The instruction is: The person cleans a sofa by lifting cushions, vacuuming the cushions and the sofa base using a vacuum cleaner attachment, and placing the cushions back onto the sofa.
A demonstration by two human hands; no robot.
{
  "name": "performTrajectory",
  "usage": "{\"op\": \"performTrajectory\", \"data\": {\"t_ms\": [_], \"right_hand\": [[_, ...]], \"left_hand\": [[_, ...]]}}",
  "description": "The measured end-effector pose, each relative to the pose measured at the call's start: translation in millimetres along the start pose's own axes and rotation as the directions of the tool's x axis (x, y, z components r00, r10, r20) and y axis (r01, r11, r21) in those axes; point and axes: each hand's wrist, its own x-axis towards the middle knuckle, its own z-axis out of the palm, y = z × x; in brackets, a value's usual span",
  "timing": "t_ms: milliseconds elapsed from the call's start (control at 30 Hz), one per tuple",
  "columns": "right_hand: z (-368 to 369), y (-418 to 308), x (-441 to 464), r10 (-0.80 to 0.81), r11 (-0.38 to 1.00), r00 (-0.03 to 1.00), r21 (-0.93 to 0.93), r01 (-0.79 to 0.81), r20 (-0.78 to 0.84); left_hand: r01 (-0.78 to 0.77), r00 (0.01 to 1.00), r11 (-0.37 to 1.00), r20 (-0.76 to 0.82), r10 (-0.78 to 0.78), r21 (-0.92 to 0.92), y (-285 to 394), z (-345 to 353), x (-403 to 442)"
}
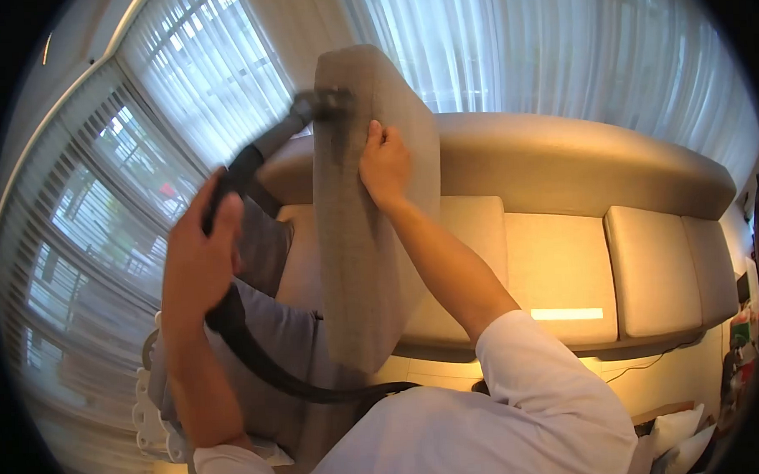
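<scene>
My left hand [198, 256] is wrapped round the black handle of a vacuum cleaner hose [267, 366]. From the handle a dark tube [280, 136] slants up to a small nozzle [331, 103], blurred by motion, which meets the narrow side of a beige sofa cushion [359, 263]. The cushion stands on its edge in front of me, tilted a little. My right hand [385, 164] grips its near edge, thumb up, fingers partly hidden. Just below the nozzle a dark patch or shadow shows on the fabric.
Behind the cushion runs a long beige sofa [560, 264] with a curved back. A dark pillow [263, 245] and a grey-blue one [282, 320] lie at left. Sheer curtains [557, 47] cover the windows. A thin cable [643, 366] lies on the floor at right.
</scene>
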Motion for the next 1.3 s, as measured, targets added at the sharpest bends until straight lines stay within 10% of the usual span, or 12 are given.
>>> {"op": "performTrajectory", "data": {"t_ms": [633, 733, 833, 933, 1000, 1133, 1300], "right_hand": [[8.9, 4.5, 0.3, -0.038, 0.994, 0.999, 0.104, 0.041, -0.03], [-11.2, -5.2, 14.3, 0.04, 0.999, 0.992, 0.03, -0.044, 0.123], [-30.6, -13.3, 39.8, -0.237, 0.929, 0.97, -0.28, 0.243, 0.058], [-20.0, -34.1, 102.2, -0.725, 0.689, 0.689, 0.02, 0.724, 0.002], [-13.1, -49.2, 118.7, -0.84, 0.417, 0.339, 0.105, 0.903, 0.425], [-5.3, -51.2, 113.6, -0.833, 0.394, 0.35, 0.016, 0.919, 0.428], [1.1, -42.0, 138.6, -0.672, 0.708, 0.563, 0.194, 0.679, 0.482]], "left_hand": [[0.104, 0.985, 0.994, 0.138, -0.105, 0.014, -11.5, -19.2, 42.6], [0.098, 0.986, 0.987, 0.15, -0.078, -0.13, -39.4, -3.7, 13.5], [0.062, 0.993, 0.991, 0.111, -0.049, -0.119, -51.2, 9.8, -3.9], [0.06, 0.993, 0.991, 0.11, -0.046, -0.121, -52.2, 10.0, -12.0], [0.067, 0.993, 0.99, 0.107, -0.054, -0.122, -48.2, 6.6, -16.6], [0.043, 0.993, 0.996, 0.113, -0.033, -0.083, -45.6, 8.0, -19.8], [0.035, 0.995, 0.998, 0.094, -0.03, -0.057, -55.8, 14.8, -15.2]]}}
